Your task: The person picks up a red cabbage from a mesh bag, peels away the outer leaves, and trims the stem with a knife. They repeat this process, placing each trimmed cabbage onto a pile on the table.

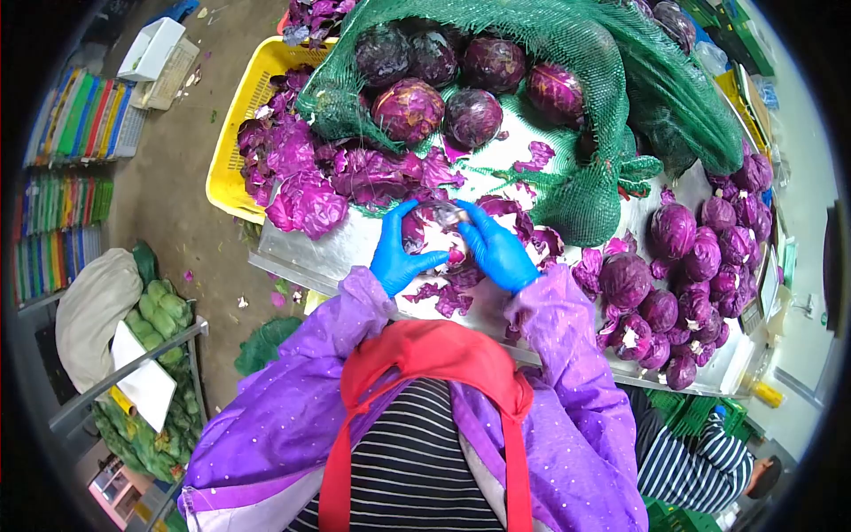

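A partly peeled red cabbage (pixel 436 232) is between my two blue-gloved hands, its pale cut side partly showing. My left hand (pixel 399 255) curves round its left side, thumb across the near edge. On the right, my right hand (pixel 496 250) is closed against the cabbage, fingertips at its upper right; a small pale bit by them is too blurred to name. Torn purple leaves (pixel 452 297) lie on the metal table (pixel 306 257) around my hands. Beyond them, whole red cabbages (pixel 408 110) spill from an open green mesh sack (pixel 585 199).
A yellow crate (pixel 232 182) heaped with loose leaves (pixel 306 204) stands at the left. Several trimmed cabbages (pixel 700 257) are piled on the table's right. Stacked coloured crates (pixel 80 115) line the far left. A person in a striped top (pixel 696 461) is at the lower right.
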`<state>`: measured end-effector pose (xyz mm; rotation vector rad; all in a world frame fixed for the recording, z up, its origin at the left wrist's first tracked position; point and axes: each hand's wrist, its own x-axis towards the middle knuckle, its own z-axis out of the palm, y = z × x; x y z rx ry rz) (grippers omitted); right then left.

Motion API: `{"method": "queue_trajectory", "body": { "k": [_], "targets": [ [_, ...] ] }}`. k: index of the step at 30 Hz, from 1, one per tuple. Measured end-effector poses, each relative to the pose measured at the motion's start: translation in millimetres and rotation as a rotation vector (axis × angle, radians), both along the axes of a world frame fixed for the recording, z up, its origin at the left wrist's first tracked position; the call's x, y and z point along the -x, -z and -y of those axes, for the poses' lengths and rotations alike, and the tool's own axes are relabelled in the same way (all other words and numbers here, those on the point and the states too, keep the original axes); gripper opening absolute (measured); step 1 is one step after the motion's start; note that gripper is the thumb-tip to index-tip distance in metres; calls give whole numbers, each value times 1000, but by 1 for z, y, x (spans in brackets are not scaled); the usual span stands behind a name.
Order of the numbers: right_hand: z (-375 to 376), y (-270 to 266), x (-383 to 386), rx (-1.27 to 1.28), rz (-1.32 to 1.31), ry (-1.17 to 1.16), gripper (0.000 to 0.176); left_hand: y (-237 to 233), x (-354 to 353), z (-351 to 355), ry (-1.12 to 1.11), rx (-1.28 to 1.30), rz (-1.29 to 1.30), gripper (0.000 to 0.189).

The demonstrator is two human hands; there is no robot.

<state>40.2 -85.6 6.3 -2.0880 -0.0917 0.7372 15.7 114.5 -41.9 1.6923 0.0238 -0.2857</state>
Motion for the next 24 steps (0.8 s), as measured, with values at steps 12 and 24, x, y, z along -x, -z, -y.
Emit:
{"method": "queue_trajectory", "body": {
  "k": [12, 24],
  "targets": [
    [15, 33, 51, -151, 136, 513, 58, 28, 14, 5, -187, 88, 25, 98],
    [10, 61, 37, -172, 146, 674, 41, 15, 19, 29, -171, -286, 205, 97]
  ]
}}
